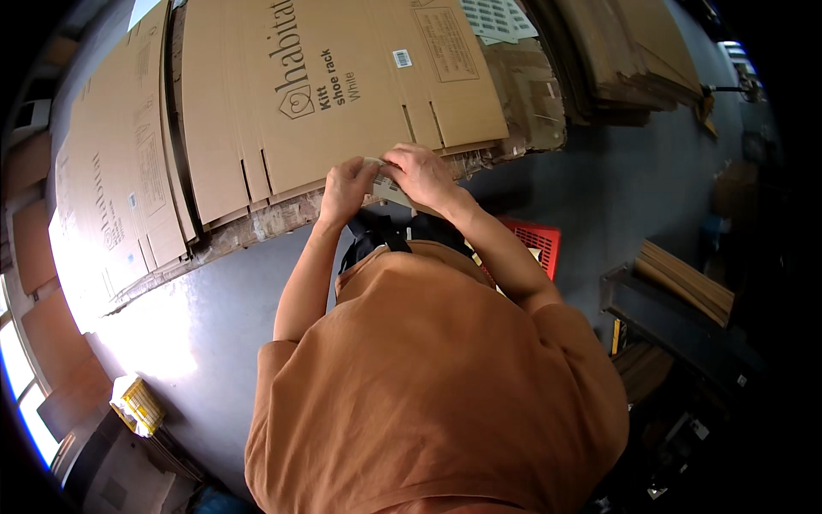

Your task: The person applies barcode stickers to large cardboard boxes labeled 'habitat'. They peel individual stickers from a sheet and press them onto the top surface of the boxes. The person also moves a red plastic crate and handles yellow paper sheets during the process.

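Observation:
Between my hands, just off the near edge of a flat brown carton (368, 94), is a small white label sheet (392, 192) with dark print. The fingers of my left hand (346, 190) are closed on its left side. My right hand (419, 177) pinches it near the top, with the fingertips close to those of the left. Whether a single label is lifted off the sheet is hidden by my fingers. The carton lies flat on a stack, with printing and a small white barcode label (402, 58) on its face.
Another flat carton (128, 163) lies to the left. More label sheets (497, 19) rest at the far right of the stack, near piled brown cardboard (629, 56). A red plastic crate (548, 248) stands by my right arm. A yellow-and-white bundle (137, 404) sits at lower left.

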Demonstrator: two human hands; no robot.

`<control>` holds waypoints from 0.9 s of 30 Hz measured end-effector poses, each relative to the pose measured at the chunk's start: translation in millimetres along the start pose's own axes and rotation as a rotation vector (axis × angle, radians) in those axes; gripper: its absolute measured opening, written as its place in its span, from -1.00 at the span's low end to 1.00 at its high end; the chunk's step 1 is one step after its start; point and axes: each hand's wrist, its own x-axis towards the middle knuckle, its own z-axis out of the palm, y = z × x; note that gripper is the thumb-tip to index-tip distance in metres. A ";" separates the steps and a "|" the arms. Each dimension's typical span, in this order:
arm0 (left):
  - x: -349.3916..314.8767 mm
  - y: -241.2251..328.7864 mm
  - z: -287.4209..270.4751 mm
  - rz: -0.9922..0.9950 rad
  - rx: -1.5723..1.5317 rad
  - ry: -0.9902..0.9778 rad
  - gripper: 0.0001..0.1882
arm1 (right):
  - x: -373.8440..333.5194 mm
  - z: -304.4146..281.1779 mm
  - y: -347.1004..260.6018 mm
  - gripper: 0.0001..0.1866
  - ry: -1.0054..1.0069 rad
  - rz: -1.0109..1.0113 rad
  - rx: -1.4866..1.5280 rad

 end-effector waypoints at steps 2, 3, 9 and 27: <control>-4.0 2.4 -4.0 0.012 0.058 0.072 -0.65 | 4.0 7.5 -3.5 -0.85 0.041 -0.070 -0.081; -3.6 4.3 -7.2 -0.005 0.104 0.092 -0.63 | 4.9 9.3 -5.8 -0.88 0.058 -0.100 -0.123; -5.2 -14.8 -9.5 -0.102 0.171 0.200 -0.58 | 4.4 19.7 -13.7 -0.91 0.048 -0.070 -0.095; 46.7 -50.9 7.7 0.592 0.676 0.131 -0.81 | 71.3 95.6 119.2 -0.76 0.078 0.734 0.339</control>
